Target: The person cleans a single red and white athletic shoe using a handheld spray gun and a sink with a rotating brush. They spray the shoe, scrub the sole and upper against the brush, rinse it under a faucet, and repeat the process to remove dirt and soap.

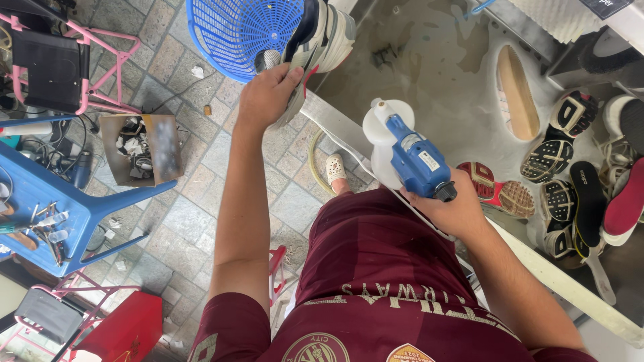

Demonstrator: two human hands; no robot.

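My left hand (267, 94) is stretched out and grips a white sneaker (320, 35) by its sole edge, holding it over a blue plastic basket (235, 30). My right hand (451, 206) is closed around the handle of a blue and white spray gun (409, 153) with a round white bottle under it, held near my waist over the edge of a wet metal sink (429, 60).
Several shoes, soles and insoles lie in the sink at right (570, 174). A blue plastic table (47, 194) with tools, a cardboard box (141, 149) and pink-framed chairs (67, 60) stand on the paved floor at left. A red box (127, 332) sits below.
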